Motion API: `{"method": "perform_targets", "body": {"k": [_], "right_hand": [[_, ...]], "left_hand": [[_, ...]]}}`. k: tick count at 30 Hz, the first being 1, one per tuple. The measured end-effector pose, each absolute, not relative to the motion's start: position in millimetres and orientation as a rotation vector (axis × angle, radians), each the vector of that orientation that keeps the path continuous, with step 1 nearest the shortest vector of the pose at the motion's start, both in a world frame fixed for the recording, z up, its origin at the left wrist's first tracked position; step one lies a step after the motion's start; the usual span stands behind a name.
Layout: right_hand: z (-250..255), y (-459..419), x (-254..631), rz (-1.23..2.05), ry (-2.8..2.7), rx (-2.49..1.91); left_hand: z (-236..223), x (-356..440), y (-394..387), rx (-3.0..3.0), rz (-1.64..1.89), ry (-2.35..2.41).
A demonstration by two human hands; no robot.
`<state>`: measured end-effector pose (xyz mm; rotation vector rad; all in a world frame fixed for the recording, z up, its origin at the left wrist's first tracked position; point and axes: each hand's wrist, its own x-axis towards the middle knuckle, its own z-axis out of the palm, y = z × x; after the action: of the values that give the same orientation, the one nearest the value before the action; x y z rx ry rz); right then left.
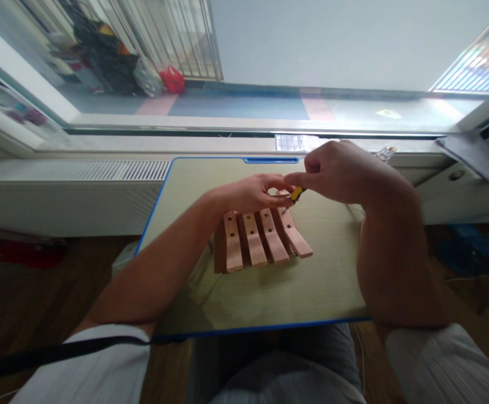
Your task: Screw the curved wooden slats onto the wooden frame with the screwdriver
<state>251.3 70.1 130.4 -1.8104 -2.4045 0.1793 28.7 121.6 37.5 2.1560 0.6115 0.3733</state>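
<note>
On the table lies a set of several light wooden bars (257, 247) with dark holes, resting on a brown backing (220, 255). My right hand (332, 168) is closed around a screwdriver with a yellow and black handle (297, 194), tilted over the rightmost bar (297, 241). A small metal screw or tip (284, 212) shows at the upper hole of that bar. My left hand (257, 192) reaches across the bars' far ends, its fingers curled close to the screwdriver's lower end. What those fingertips pinch is hidden.
The pale table (324, 280) has a blue edge and a blue handle slot (271, 160) at the far side. Beyond it are a radiator (101, 170), a windowsill with a clear plastic packet (297, 142), and a window. Grey papers (478, 157) lie at the right.
</note>
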Motion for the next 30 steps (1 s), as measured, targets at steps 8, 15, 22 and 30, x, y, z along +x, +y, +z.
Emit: {"method": "perform_targets", "body": {"k": [8,15,22,30], "right_hand": [[144.1,58.6,259.9,0.427,-2.529,-1.51],[141.9,59.7,256.7,0.328,-2.521,-1.625],[127.1,71.7,254.8,0.154,-2.406,-1.708],[137.9,65.4,256.6,0.319,-2.451,-1.645]], "left_hand": [[39.1,29.1,121.8,2.137,0.363,0.568],[39.8,28.9,121.1,2.166,0.374,0.577],[38.5,28.3,120.6,2.169,0.37,0.619],[37.6,29.8,120.0,2.177,0.395,0.648]]}}
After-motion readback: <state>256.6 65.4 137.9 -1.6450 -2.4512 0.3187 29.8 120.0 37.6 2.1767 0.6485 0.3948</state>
